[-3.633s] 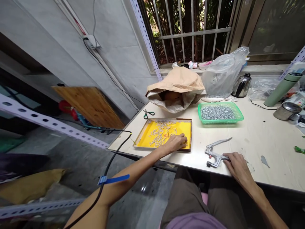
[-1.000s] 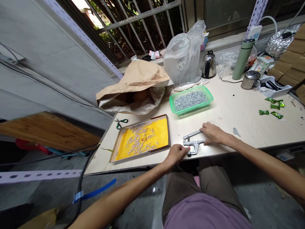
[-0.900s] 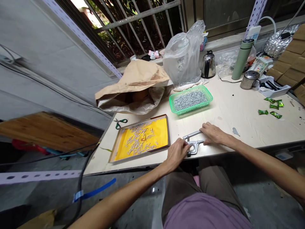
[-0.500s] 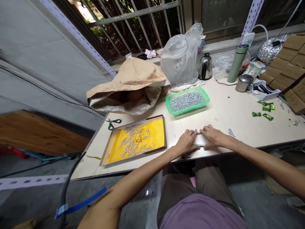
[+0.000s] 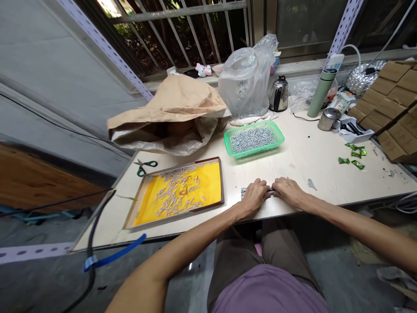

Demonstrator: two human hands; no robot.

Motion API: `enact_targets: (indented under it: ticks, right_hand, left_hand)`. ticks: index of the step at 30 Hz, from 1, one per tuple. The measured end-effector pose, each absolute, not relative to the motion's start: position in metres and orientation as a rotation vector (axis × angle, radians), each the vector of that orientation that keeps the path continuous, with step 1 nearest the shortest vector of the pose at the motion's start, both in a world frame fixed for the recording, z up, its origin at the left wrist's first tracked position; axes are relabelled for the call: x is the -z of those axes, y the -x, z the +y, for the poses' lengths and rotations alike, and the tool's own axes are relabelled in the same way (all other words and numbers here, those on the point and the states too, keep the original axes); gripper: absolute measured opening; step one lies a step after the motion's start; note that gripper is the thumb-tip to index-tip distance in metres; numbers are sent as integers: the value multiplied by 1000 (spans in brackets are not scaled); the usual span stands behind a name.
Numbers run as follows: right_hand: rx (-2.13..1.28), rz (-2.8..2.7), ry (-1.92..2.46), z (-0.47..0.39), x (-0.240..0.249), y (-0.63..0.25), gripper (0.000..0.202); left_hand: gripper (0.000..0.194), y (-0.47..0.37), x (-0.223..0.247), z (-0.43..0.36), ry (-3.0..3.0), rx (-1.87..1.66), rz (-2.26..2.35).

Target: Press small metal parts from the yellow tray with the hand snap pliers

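Note:
Near the table's front edge, my left hand [image 5: 256,195] and my right hand [image 5: 286,190] are closed on a narrow grey metal piece [image 5: 271,191]. Only a short dark length of it shows between the fingertips; the rest is covered. A metal end with small holes [image 5: 243,192] sticks out left of my left hand, and I cannot tell whether it belongs to the same piece. To the left lies a shallow tray [image 5: 222,184] with a yellow bottom and many loose metal pins [image 5: 176,191]. Beyond my hands stands a green plastic basket [image 5: 228,145] full of small metal pieces [image 5: 252,140].
Scissors [image 5: 145,166] lie behind the tray. A large brown paper bag [image 5: 176,100], a plastic bag [image 5: 243,82], a steel kettle [image 5: 279,93] and a green bottle [image 5: 322,93] line the back. On the right are a metal cup [image 5: 329,119], green-wrapped sweets [image 5: 357,164] and stacked cardboard boxes [image 5: 387,100].
Between my hands, a broad pale flat surface has given way to a narrow dark strip. My fingers have closed in tighter. The view has shifted slightly.

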State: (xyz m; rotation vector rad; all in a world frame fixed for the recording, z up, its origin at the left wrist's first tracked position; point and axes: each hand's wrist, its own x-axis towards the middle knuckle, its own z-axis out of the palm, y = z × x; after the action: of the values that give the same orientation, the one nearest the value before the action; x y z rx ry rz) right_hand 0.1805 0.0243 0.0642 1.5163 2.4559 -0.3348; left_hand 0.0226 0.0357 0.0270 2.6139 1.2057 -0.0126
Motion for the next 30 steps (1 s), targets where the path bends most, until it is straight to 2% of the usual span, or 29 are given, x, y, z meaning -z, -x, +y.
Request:
enact_targets:
  ticks: [5, 7, 10, 17, 24, 28, 30]
  right_hand:
    - [446, 2566, -1396, 46, -62, -196, 43]
    - [507, 2586, -1367, 57, -60, -200, 35]
    - [398, 2596, -1482, 66, -57, -198, 19]
    - [124, 2541, -1608, 69, -68, -159, 21]
    - [144, 2862, -740, 37, -64, -91, 15]
    - [148, 2973, -644, 33, -50, -79, 19]
    - [248, 3106, -739, 39, -52, -80, 19]
  left_hand:
    - [36, -18, 5, 16, -2632, -380, 1264]
    - [36, -20, 18, 3, -2641, -524, 1200]
    - [34, -28, 26, -15, -2633, -610, 1108]
    - [28, -35, 15, -26, -2552, -687, 1129]
    - [33, -37, 23, -34, -2523, -580, 1162]
    - [25, -6, 15, -62, -2736, -680, 739]
    - [26, 29, 5, -67, -2800, -802, 753]
